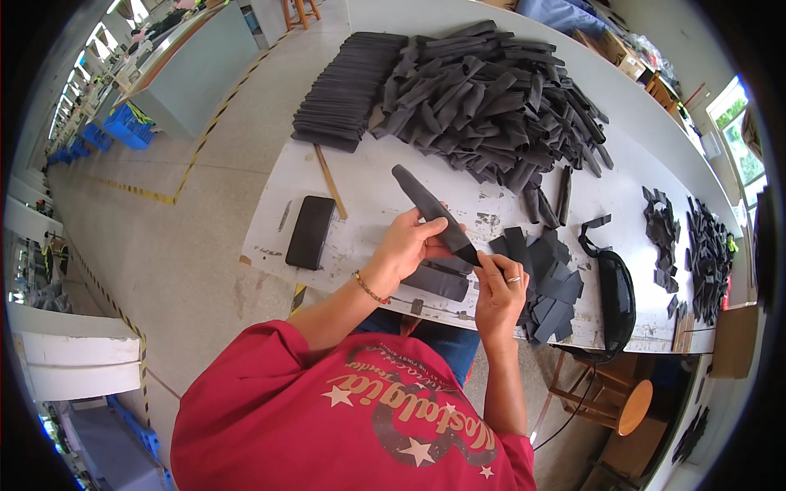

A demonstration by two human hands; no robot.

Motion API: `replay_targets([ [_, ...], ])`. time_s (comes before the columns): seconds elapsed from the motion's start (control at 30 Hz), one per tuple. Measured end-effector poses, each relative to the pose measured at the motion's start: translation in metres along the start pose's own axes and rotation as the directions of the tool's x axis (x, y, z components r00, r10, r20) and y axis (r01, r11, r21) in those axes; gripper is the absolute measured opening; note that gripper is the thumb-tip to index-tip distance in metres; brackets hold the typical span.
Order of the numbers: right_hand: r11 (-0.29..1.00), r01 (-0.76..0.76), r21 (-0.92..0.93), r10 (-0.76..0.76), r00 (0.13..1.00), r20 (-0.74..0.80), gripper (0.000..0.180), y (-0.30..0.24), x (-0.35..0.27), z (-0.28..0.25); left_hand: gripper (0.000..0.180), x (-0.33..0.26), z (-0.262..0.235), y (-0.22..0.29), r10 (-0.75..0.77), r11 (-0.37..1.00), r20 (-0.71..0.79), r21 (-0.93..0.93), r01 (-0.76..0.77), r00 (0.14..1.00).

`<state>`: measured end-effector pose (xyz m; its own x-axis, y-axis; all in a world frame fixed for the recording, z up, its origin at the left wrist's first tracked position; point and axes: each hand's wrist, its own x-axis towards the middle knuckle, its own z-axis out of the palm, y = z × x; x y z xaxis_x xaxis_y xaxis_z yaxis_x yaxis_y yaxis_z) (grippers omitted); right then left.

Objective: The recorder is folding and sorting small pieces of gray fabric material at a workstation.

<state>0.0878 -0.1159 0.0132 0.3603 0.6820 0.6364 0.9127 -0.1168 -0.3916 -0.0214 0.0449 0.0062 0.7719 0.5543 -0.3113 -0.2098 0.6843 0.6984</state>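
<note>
Left hand [407,245] was closed around the lower half of a long dark tube [432,214], which pointed to about 11 o'clock from the grip. Right hand [499,288] pinched the tube's near end, at 4 o'clock from the left hand, fingers curled, ring visible. Tube was held just above the table [372,192], near its front edge.

Step in hand, as judged: fitting or working the tube's near end, possibly with a flat piece; the detail at the fingertips was too small to tell. The next move would call for a steady left grip while the right fingers work the end.

Flat dark pieces [550,286] lay at 3 o'clock from the hands, another flattened tube [438,281] just under them. A loose tube heap [495,102] sat at 12 o'clock, a neat stack [348,86] at 11 o'clock. A black slab [310,231] and wooden stick [330,182] lay at 9 to 10 o'clock, scraps [688,245] at 3 o'clock.

Table top was white, scuffed and stained. Room: concrete floor, yellow-black tape lines, a workshop.
</note>
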Motion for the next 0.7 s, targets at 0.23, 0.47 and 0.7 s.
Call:
replay_targets([
  [0.23, 0.995, 0.095, -0.02, -0.095, 0.995, 0.02, 0.034, 0.006, 0.0, -0.007, 0.032, 0.004, -0.007, 0.001, -0.09, 0.996, 0.083, 0.013, 0.089, 0.992],
  [0.47, 0.971, 0.181, -0.155, -0.18, 0.983, 0.024, 0.037, 0.002, -0.003, -0.005, 0.036, -0.005, 0.005, -0.007, -0.006, 1.0, 0.054, -0.029, 0.008, 0.998],
  [0.7, 0.998, 0.021, -0.056, -0.023, 0.999, -0.024, 0.05, -0.012, -0.007, 0.011, 0.057, -0.021, 0.026, -0.017, 0.326, 0.945, -0.001, 0.037, -0.326, 0.945],
])
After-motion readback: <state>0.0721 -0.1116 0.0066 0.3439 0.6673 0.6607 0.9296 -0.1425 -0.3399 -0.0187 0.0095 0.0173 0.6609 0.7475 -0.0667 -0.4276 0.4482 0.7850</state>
